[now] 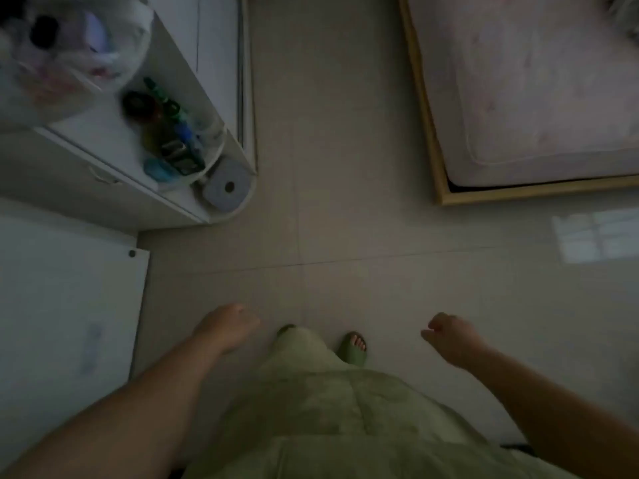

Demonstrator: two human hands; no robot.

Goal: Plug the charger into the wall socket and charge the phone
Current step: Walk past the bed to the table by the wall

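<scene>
The person looks straight down in a dim, blurred room. Nearest the camera, a green garment (332, 416) fills the lower middle and hides most of the legs; only one green slipper (352, 347) with toes shows clearly, the other foot being just a tip past the cloth. The left hand (228, 326) hangs over the floor (345, 219), fingers curled under and out of sight, holding nothing that can be seen. The right hand (449, 337) is loosely curled too, fingers drawn together, with nothing visible in it. Both forearms are cut off by the lower edge.

To the left stands a white panel (65, 305), its lower part cut off. Beyond it, a white shelf (114, 140) carries a clutter of small things (169, 133) too blurred to name, and a smeared plastic bag (62, 57). At far right a mattress (536, 81) in a wooden frame (425, 108) runs out of view.

No charger, phone or socket can be made out.
</scene>
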